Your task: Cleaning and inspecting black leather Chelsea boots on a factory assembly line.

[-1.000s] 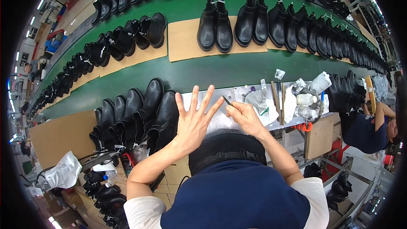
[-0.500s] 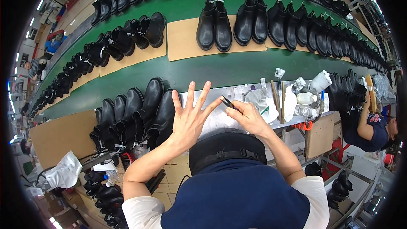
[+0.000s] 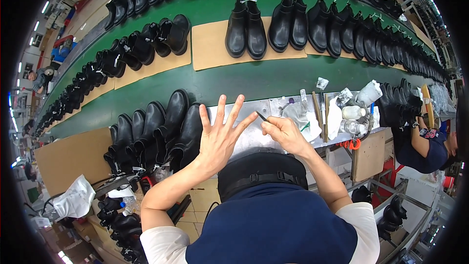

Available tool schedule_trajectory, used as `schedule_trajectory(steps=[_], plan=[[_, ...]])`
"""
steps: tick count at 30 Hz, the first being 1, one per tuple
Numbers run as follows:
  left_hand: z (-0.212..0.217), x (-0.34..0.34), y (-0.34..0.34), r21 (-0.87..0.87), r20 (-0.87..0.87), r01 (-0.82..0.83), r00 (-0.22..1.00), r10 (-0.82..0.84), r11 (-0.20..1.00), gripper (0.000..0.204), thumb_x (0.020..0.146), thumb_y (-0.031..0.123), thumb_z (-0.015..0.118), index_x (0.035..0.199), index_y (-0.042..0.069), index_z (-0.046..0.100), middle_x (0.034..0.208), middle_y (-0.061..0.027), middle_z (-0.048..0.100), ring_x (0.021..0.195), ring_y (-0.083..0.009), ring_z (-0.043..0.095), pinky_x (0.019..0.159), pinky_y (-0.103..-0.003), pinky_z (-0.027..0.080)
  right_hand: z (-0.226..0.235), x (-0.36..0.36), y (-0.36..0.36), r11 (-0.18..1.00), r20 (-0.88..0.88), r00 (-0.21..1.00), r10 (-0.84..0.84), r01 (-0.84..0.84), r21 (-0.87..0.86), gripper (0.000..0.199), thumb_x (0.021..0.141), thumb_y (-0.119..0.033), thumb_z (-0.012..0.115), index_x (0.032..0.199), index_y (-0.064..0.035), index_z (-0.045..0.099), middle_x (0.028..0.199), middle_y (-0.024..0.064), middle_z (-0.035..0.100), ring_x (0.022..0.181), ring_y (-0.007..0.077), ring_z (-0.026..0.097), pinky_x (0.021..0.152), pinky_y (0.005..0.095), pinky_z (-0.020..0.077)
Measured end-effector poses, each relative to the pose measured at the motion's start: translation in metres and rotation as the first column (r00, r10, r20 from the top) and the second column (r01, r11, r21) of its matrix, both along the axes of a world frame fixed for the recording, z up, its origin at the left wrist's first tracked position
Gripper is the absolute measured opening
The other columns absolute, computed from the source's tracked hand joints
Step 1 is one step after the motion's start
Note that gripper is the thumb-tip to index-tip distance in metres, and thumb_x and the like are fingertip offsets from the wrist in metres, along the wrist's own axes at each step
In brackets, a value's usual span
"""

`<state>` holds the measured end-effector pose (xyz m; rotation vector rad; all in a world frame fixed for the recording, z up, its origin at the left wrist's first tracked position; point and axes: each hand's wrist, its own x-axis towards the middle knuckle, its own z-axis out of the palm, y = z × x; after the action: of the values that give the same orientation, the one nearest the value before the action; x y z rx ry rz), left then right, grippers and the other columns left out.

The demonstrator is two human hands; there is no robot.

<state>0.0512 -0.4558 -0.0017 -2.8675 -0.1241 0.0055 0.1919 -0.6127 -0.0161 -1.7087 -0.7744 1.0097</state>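
Observation:
My left hand is spread over the front edge of the bench, back of the hand up and fingers wide apart. In a pinch of thumb and forefinger, my right hand holds a small, thin dark tool with a narrow tip. Its exact kind is too small to make out. The tip points at the end of my left index finger, touching or very close to it. Beneath both hands lies a metal work surface. Just left of my left hand stand black ankle boots.
Beyond, a green conveyor carries rows of black boots on cardboard sheets. To the right lie a white cloth, wooden sticks and plastic bottles. A co-worker is at the far right.
My right hand has shifted very slightly, and less of the dark tool shows above its fingers. My left hand stays nearly still. The co-worker's hand has moved down toward the boots there.

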Motion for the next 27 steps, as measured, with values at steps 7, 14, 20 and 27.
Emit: schedule_trajectory(steps=[7, 14, 20, 27], plan=[[-0.0008, -0.0002, 0.0014, -0.019, 0.003, -0.006, 1.000, 0.006, 1.000, 0.083, 0.071, 0.015, 0.062, 0.142, 0.041, 0.029, 0.154, -0.0057, 0.012, 0.139, -0.0391, 0.015, 0.102, -0.070, 0.002, 0.0001, -0.0003, 0.0000, 1.000, -0.114, 0.993, 0.000, -0.002, -0.018, 0.042, 0.092, -0.038, 0.050, 0.075, -0.0011, 0.060, 0.051, -0.0014, 0.037, 0.050, 0.0074, 0.036, 0.047, 0.0272, 0.0294], [0.0068, 0.0039, 0.0031, -0.055, 0.001, 0.007, 1.000, -0.007, 0.998, 0.086, 0.070, 0.012, 0.063, 0.144, 0.039, 0.026, 0.154, -0.0023, 0.014, 0.139, -0.0372, 0.016, 0.102, -0.071, 0.002, -0.0041, 0.0081, -0.0029, 0.989, -0.305, 0.948, -0.086, 0.118, 0.090, 0.040, 0.098, -0.036, 0.040, 0.101, 0.0011, 0.057, 0.054, -0.0057, 0.036, 0.042, 0.0026, 0.034, 0.039, 0.0186, 0.0279], [0.0019, 0.0031, 0.0012, -0.073, 0.026, 0.034, 0.999, -0.032, 0.997, 0.088, 0.070, 0.011, 0.063, 0.145, 0.037, 0.025, 0.154, -0.0016, 0.015, 0.137, -0.0354, 0.021, 0.103, -0.070, 0.006, -0.0027, 0.0059, -0.0027, 0.982, -0.249, 0.965, -0.084, 0.122, 0.143, 0.045, 0.099, -0.035, 0.038, 0.117, 0.0035, 0.053, 0.056, -0.0045, 0.039, 0.044, 0.0030, 0.035, 0.041, 0.0180, 0.0295], [0.0071, 0.0070, -0.0035, -0.188, -0.021, 0.053, 0.998, -0.058, 0.981, 0.072, 0.075, 0.012, 0.059, 0.140, 0.034, 0.036, 0.152, -0.0022, 0.020, 0.137, -0.0306, 0.024, 0.102, -0.069, 0.002, -0.0055, 0.0060, -0.0029, 0.978, -0.250, 0.964, -0.088, 0.131, 0.160, 0.045, 0.098, -0.036, 0.042, 0.123, 0.0002, 0.052, 0.056, -0.0047, 0.038, 0.045, 0.0029, 0.034, 0.042, 0.0194, 0.0280]])
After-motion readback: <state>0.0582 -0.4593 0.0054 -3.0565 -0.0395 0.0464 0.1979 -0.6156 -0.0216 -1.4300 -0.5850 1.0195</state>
